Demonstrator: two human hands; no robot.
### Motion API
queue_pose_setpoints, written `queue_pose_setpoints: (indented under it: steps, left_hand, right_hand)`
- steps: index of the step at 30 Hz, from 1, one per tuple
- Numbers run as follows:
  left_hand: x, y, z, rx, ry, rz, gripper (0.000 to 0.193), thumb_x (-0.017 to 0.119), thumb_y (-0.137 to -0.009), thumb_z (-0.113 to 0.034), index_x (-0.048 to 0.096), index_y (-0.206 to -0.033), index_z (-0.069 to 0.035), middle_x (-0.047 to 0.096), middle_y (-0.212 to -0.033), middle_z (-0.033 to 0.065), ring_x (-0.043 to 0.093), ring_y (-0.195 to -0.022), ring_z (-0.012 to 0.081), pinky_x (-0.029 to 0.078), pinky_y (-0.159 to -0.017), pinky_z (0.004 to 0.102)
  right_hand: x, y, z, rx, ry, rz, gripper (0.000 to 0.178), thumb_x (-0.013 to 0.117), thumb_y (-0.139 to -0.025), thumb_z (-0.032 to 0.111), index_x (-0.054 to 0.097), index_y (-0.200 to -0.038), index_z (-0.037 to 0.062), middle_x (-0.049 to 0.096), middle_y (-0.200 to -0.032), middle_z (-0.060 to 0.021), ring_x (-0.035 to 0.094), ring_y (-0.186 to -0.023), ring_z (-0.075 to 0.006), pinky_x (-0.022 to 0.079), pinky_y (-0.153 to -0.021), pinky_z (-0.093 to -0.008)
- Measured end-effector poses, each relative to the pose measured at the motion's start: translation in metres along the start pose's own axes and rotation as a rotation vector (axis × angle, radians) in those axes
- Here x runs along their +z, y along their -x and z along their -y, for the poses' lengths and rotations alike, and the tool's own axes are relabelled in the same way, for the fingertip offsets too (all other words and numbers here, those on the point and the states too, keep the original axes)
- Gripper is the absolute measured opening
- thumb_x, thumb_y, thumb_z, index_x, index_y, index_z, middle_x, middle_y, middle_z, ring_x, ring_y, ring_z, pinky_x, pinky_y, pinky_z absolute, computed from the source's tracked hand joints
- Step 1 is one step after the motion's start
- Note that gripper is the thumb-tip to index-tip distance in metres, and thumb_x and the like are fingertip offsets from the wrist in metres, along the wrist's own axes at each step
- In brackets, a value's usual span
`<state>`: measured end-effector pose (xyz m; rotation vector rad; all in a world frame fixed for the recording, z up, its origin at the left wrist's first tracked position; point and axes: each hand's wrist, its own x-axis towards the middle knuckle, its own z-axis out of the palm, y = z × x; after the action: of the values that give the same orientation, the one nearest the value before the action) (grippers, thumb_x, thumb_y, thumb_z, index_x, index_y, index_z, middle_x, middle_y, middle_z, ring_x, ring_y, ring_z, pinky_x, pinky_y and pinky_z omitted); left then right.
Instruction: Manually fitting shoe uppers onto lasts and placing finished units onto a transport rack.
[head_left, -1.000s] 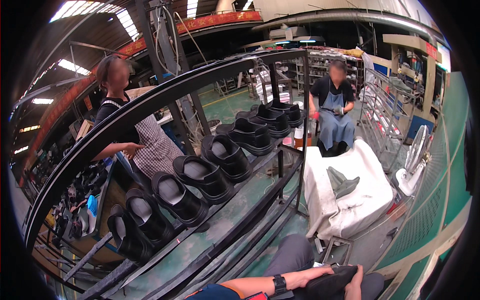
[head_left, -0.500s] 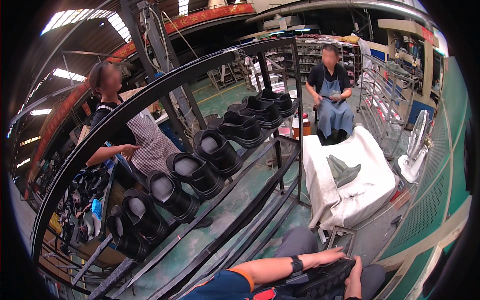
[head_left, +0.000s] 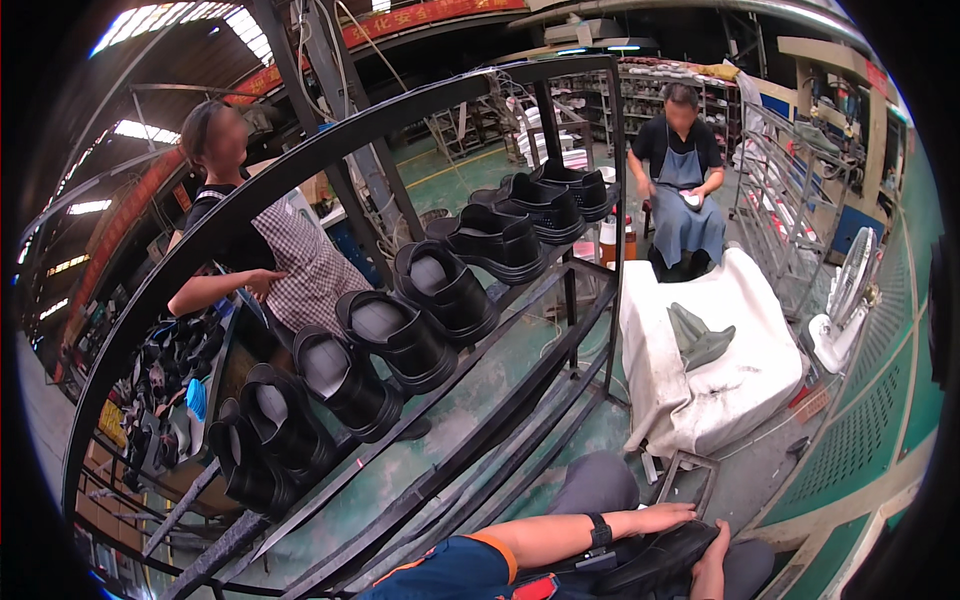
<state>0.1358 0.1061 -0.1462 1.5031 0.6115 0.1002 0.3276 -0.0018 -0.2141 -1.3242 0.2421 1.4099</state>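
A black shoe (head_left: 655, 562) lies across my lap at the lower edge, its dark upper turned toward me. My right hand (head_left: 711, 566) grips its right-hand end, fingers wrapped over the edge. My left hand (head_left: 667, 518), with a black band on the wrist, holds the shoe's far side near that same end; its fingertips curl partly out of sight. Left of my arms stands a black metal rack (head_left: 480, 425) bearing a slanting row of black shoes (head_left: 447, 290) with pale insoles.
Ahead, a white cloth-covered block (head_left: 745, 390) carries grey-green shoe-shaped pieces (head_left: 698, 340). Beyond it a seated person (head_left: 683, 190) in a blue apron handles a small pale thing. Another person (head_left: 290, 250) in a checked apron stands behind the rack. At right are a fan (head_left: 845, 300) and green panels (head_left: 850, 460).
The shoe in my hands has turned from its treaded sole to its smooth upper. My left fingers, stretched out before, are now lower on it. The seated person's head and hands have lowered.
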Motion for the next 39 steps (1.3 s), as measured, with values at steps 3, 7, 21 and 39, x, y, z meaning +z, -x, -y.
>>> queue_pose_setpoints:
  steps: [3, 7, 21, 39]
  left_hand:
    - [0.002, 0.0, 0.007, -0.038, 0.057, -0.016, 0.068, 0.046, -0.099, -0.048, 0.04, -0.146, 0.0, 0.038, -0.153, 0.0157, 0.033, -0.143, 0.0264, 0.024, -0.117, 0.033]
    - [0.001, -0.006, 0.015, -0.031, 0.114, 0.043, 0.069, 0.045, -0.099, -0.05, 0.039, -0.147, 0.0, 0.035, -0.155, 0.0151, 0.03, -0.145, 0.0254, 0.021, -0.118, 0.033]
    - [-0.003, 0.005, -0.007, 0.03, 0.045, 0.075, 0.067, 0.044, -0.1, -0.05, 0.044, -0.143, 0.001, 0.037, -0.154, 0.0171, 0.031, -0.144, 0.0282, 0.022, -0.118, 0.0335]
    - [-0.002, 0.007, 0.0, -0.061, -0.03, -0.009, 0.079, 0.045, -0.096, -0.057, 0.039, -0.145, 0.005, 0.035, -0.154, 0.021, 0.029, -0.145, 0.0319, 0.02, -0.119, 0.0348]
  right_hand:
    - [0.009, 0.015, 0.0, -0.003, -0.009, 0.016, 0.046, 0.057, -0.075, 0.047, 0.064, -0.093, 0.0061, 0.069, -0.091, -0.0136, 0.065, -0.082, -0.0318, 0.053, -0.081, -0.0429]
    - [0.009, 0.018, -0.007, -0.1, -0.052, 0.014, 0.039, 0.057, -0.074, 0.047, 0.061, -0.084, 0.0097, 0.067, -0.084, -0.0106, 0.064, -0.078, -0.0295, 0.053, -0.078, -0.0416]
    - [-0.028, -0.012, -0.008, -0.147, -0.097, -0.019, 0.035, 0.06, -0.074, 0.045, 0.062, -0.082, 0.0111, 0.068, -0.084, -0.008, 0.064, -0.075, -0.0272, 0.053, -0.074, -0.0381]
    - [-0.027, -0.026, -0.008, -0.036, -0.008, 0.016, 0.049, 0.06, -0.072, 0.049, 0.064, -0.095, 0.0063, 0.069, -0.094, -0.0136, 0.065, -0.083, -0.0331, 0.053, -0.082, -0.0446]
